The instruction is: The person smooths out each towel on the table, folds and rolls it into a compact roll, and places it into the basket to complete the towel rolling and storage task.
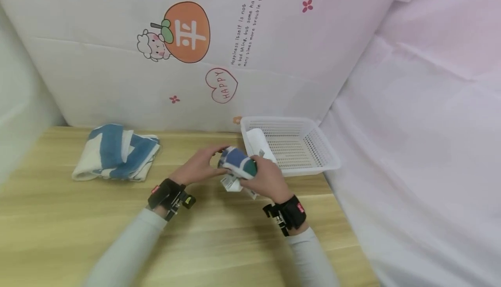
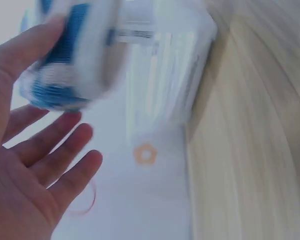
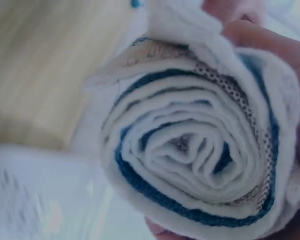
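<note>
Towel roll (image 3: 190, 160) within right-hand fingers (image 1: 263, 164)

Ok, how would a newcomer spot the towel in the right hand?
On the wooden table, find the white basket. By its near left corner, the right hand grips the rolled towel. Its coiled end sets it apart from the folded towel lying at the table's left.

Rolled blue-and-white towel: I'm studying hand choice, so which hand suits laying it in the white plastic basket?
Probably the right hand: it holds the towel at the end nearer the basket. The left hand is farther away and looks less closed around it.
</note>
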Action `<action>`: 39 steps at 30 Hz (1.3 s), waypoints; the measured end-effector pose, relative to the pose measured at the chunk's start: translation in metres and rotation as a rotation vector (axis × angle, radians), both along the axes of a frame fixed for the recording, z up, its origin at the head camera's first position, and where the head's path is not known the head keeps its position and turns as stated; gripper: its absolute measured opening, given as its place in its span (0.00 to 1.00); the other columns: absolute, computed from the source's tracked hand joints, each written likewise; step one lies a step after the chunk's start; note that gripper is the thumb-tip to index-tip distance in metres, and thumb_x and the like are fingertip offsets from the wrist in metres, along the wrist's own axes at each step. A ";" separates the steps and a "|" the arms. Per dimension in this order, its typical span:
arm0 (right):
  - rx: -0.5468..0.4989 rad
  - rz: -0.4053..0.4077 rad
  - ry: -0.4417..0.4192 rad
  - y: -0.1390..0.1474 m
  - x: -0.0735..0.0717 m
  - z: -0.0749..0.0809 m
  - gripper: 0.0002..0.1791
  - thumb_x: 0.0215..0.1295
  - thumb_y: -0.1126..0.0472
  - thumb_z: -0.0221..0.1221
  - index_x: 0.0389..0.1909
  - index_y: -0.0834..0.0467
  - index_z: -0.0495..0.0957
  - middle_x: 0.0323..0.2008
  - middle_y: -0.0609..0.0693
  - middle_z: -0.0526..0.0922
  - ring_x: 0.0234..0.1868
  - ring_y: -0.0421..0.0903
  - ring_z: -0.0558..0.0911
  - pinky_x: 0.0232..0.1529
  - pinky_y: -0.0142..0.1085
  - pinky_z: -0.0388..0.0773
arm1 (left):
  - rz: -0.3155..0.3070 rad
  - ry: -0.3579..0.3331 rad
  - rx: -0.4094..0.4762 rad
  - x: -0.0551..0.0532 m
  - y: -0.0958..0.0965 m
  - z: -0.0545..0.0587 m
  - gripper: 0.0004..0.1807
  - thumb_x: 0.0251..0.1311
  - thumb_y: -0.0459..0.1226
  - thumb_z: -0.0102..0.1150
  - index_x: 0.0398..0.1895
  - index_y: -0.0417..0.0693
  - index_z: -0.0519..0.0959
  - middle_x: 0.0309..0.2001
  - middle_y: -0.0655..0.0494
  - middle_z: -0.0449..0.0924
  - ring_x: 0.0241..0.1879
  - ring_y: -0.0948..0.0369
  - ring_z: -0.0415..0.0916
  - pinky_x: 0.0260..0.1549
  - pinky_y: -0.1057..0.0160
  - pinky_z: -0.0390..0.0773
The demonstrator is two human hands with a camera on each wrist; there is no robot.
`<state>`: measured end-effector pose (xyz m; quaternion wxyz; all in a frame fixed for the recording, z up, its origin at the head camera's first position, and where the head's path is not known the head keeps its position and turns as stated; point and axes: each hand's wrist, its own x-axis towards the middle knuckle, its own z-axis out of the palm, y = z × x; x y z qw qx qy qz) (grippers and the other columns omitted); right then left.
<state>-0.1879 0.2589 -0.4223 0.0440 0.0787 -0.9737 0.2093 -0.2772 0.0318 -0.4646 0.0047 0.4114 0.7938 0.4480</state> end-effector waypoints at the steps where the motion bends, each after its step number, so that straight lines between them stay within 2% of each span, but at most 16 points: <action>1: -0.019 -0.030 -0.015 0.006 0.001 0.005 0.36 0.51 0.48 0.74 0.59 0.61 0.77 0.40 0.52 0.85 0.32 0.43 0.80 0.29 0.35 0.78 | 0.003 0.021 0.006 -0.003 0.006 0.000 0.40 0.55 0.43 0.76 0.72 0.49 0.70 0.66 0.52 0.76 0.62 0.54 0.74 0.62 0.48 0.75; 7: -0.107 -0.124 -0.044 0.041 -0.005 0.027 0.32 0.55 0.47 0.70 0.55 0.62 0.76 0.39 0.55 0.84 0.32 0.47 0.82 0.28 0.36 0.81 | 0.010 0.137 -0.004 -0.015 0.040 -0.012 0.33 0.57 0.43 0.74 0.66 0.46 0.76 0.64 0.49 0.78 0.64 0.52 0.74 0.66 0.49 0.72; 10: -0.114 -0.149 -0.056 0.057 -0.013 0.032 0.33 0.57 0.46 0.68 0.57 0.63 0.74 0.41 0.57 0.84 0.34 0.49 0.83 0.29 0.37 0.81 | -0.013 0.178 -0.039 -0.019 0.055 -0.018 0.27 0.58 0.41 0.73 0.61 0.42 0.80 0.60 0.46 0.80 0.61 0.50 0.75 0.65 0.49 0.73; 12: -0.112 -0.172 -0.078 0.066 -0.020 0.035 0.35 0.58 0.44 0.67 0.57 0.64 0.73 0.42 0.58 0.83 0.34 0.50 0.82 0.29 0.37 0.80 | -0.025 0.179 -0.070 -0.019 0.062 -0.021 0.22 0.59 0.40 0.73 0.55 0.41 0.83 0.56 0.47 0.81 0.58 0.51 0.77 0.62 0.50 0.75; 16: -0.096 -0.219 -0.134 0.088 -0.041 0.038 0.39 0.60 0.42 0.64 0.62 0.68 0.70 0.44 0.62 0.81 0.36 0.52 0.82 0.31 0.38 0.80 | -0.028 0.188 -0.140 -0.018 0.072 -0.025 0.15 0.60 0.40 0.72 0.47 0.42 0.87 0.51 0.49 0.83 0.53 0.52 0.77 0.58 0.52 0.76; 20: -0.105 -0.261 -0.198 0.110 -0.067 0.038 0.38 0.62 0.42 0.63 0.59 0.69 0.69 0.44 0.63 0.81 0.36 0.51 0.83 0.37 0.46 0.85 | -0.019 0.197 -0.167 -0.017 0.077 -0.024 0.10 0.60 0.41 0.71 0.40 0.45 0.89 0.48 0.52 0.83 0.52 0.54 0.76 0.58 0.53 0.75; 23: -0.119 -0.284 -0.245 0.124 -0.086 0.034 0.33 0.62 0.43 0.62 0.53 0.69 0.71 0.42 0.63 0.81 0.34 0.51 0.83 0.41 0.50 0.86 | -0.027 0.197 -0.177 -0.015 0.080 -0.023 0.08 0.60 0.41 0.71 0.37 0.46 0.89 0.46 0.53 0.83 0.52 0.55 0.75 0.58 0.54 0.74; 26: -0.077 -0.304 -0.285 0.135 -0.104 0.028 0.29 0.62 0.43 0.60 0.45 0.67 0.75 0.37 0.60 0.81 0.31 0.50 0.81 0.36 0.45 0.84 | -0.048 0.191 -0.178 -0.015 0.083 -0.020 0.08 0.60 0.41 0.72 0.36 0.46 0.89 0.45 0.53 0.83 0.51 0.55 0.75 0.59 0.54 0.74; 28: -0.039 -0.315 -0.317 0.142 -0.117 0.020 0.25 0.63 0.42 0.60 0.37 0.63 0.77 0.30 0.55 0.80 0.28 0.47 0.79 0.30 0.40 0.79 | -0.058 0.184 -0.181 -0.015 0.086 -0.019 0.07 0.60 0.41 0.72 0.35 0.46 0.89 0.45 0.53 0.83 0.51 0.55 0.75 0.59 0.54 0.73; 30: -0.010 -0.322 -0.361 0.150 -0.131 0.010 0.22 0.63 0.41 0.60 0.26 0.57 0.75 0.21 0.49 0.75 0.22 0.45 0.73 0.25 0.36 0.71 | -0.066 0.188 -0.184 -0.016 0.089 -0.019 0.07 0.59 0.41 0.72 0.35 0.47 0.89 0.44 0.53 0.84 0.51 0.55 0.75 0.59 0.54 0.73; 33: -0.009 -0.323 -0.431 0.158 -0.150 -0.003 0.23 0.62 0.43 0.61 0.15 0.52 0.68 0.13 0.44 0.65 0.17 0.42 0.64 0.23 0.36 0.66 | -0.074 0.199 -0.190 -0.018 0.094 -0.020 0.08 0.59 0.42 0.72 0.35 0.48 0.90 0.44 0.54 0.83 0.50 0.56 0.75 0.58 0.55 0.73; 36: 0.015 -0.328 -0.485 0.165 -0.164 -0.016 0.26 0.61 0.42 0.61 0.11 0.50 0.64 0.11 0.43 0.60 0.15 0.42 0.60 0.23 0.38 0.65 | -0.090 0.212 -0.188 -0.020 0.100 -0.019 0.08 0.59 0.42 0.72 0.35 0.48 0.90 0.43 0.54 0.83 0.50 0.57 0.75 0.58 0.56 0.73; 39: 0.052 -0.351 -0.516 0.171 -0.174 -0.030 0.26 0.59 0.39 0.62 0.13 0.49 0.66 0.13 0.43 0.64 0.18 0.43 0.65 0.25 0.38 0.67 | -0.109 0.218 -0.184 -0.021 0.106 -0.017 0.08 0.59 0.42 0.72 0.36 0.48 0.90 0.44 0.54 0.83 0.50 0.56 0.75 0.58 0.56 0.72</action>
